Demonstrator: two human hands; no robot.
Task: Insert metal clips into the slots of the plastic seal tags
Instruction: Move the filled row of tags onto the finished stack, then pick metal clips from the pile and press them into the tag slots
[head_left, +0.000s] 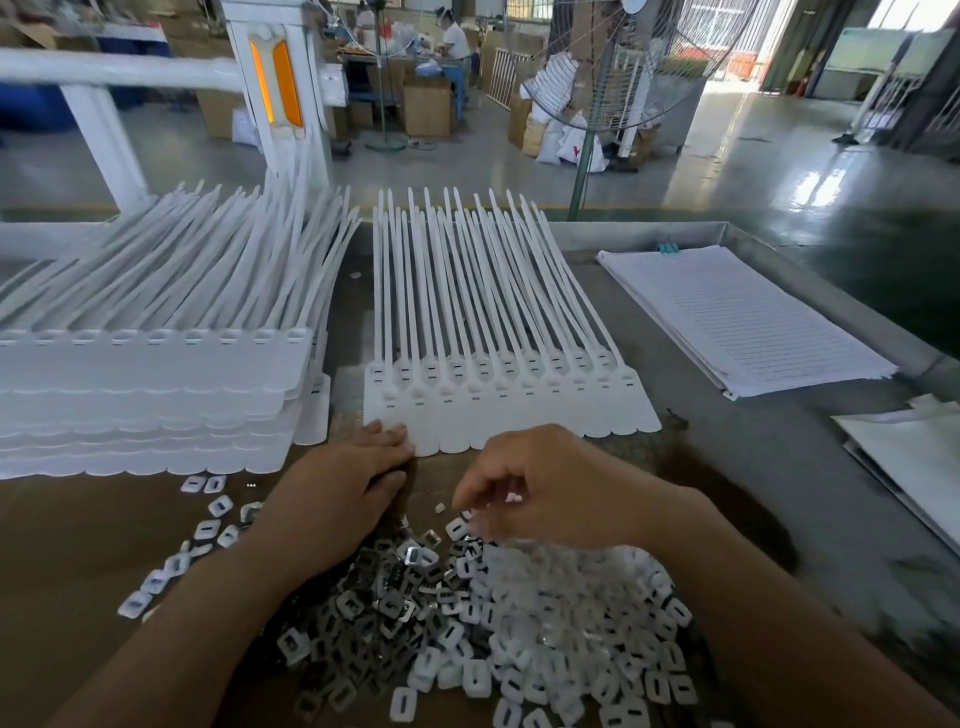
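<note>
A row of white plastic seal tags (511, 410) lies on the table in front of me, tails pointing away, slots showing near the heads. My left hand (343, 488) rests with straight fingers on the lower left edge of that row. My right hand (540, 488) hovers over a heap of small metal clips (467, 613), fingers curled down toward the clips at the heap's top. Whether it pinches a clip is hidden by blur. Loose clips (208, 525) lie scattered to the left.
A tall stack of seal tags (156, 384) fills the left of the table. A pile of lined paper sheets (737, 317) lies at the right, more papers (914, 452) at the far right edge. A standing fan (587, 156) and cartons stand beyond the table.
</note>
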